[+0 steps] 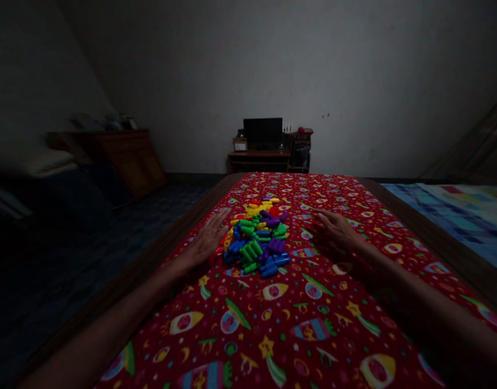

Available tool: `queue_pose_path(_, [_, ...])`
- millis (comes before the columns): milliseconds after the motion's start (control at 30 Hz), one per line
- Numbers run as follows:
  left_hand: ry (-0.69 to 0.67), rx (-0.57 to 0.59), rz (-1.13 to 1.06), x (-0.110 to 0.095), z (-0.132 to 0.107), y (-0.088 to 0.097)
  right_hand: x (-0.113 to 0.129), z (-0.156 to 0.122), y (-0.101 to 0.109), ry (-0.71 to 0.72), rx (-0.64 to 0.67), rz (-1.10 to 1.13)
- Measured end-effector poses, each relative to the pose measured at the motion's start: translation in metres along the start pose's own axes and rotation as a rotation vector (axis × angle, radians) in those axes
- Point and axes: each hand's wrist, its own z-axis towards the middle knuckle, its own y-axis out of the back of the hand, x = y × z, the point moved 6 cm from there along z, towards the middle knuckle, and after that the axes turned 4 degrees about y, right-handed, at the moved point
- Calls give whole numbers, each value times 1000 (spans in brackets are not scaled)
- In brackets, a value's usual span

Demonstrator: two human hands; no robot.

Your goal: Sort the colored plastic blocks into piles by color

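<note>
A heap of bullet-shaped plastic building blocks (256, 235) in green, blue, yellow, purple and red lies mid-table on a red cloth (272, 335) printed with rockets and stars. My left hand (210, 235) is at the heap's left side, fingers stretched forward and close to the outer blocks; whether it touches them I cannot tell. Some distance right of the heap hovers or rests my right hand (335, 227), fingers extended toward the left with nothing visible in them. Shadow hides the underside of both hands.
Dark table edges border the cloth on both sides. To the right is a bed with a checked cover (451, 216). Against the far wall stands a desk (258, 155) with a monitor (263, 132); a wooden cabinet (128, 165) is at the left. The room is dim.
</note>
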Motion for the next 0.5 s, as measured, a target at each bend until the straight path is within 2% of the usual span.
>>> queue_pose_path(67, [120, 0, 11, 25, -10, -11, -21, -16, 17, -9, -29, -204])
queue_pose_path(133, [126, 15, -16, 24, -12, -25, -32, -26, 23, 22, -29, -350])
queue_pose_path(200, [79, 3, -66, 2, -8, -39, -33, -31, 21, 87, -1, -446])
queue_pose_path(267, [26, -19, -111, -28, -2, -50, -31, -32, 14, 138, 40, -506])
queue_pose_path(367, [-110, 8, -163, -66, 11, -62, -28, -31, 8, 174, 53, -524])
queue_pose_path(433, [-152, -38, -195, -72, 27, -59, -29, -32, 9, 178, 35, -512])
queue_pose_path(500, [-134, -115, -230, -64, 50, -49, -31, -33, 10, 179, 20, -501])
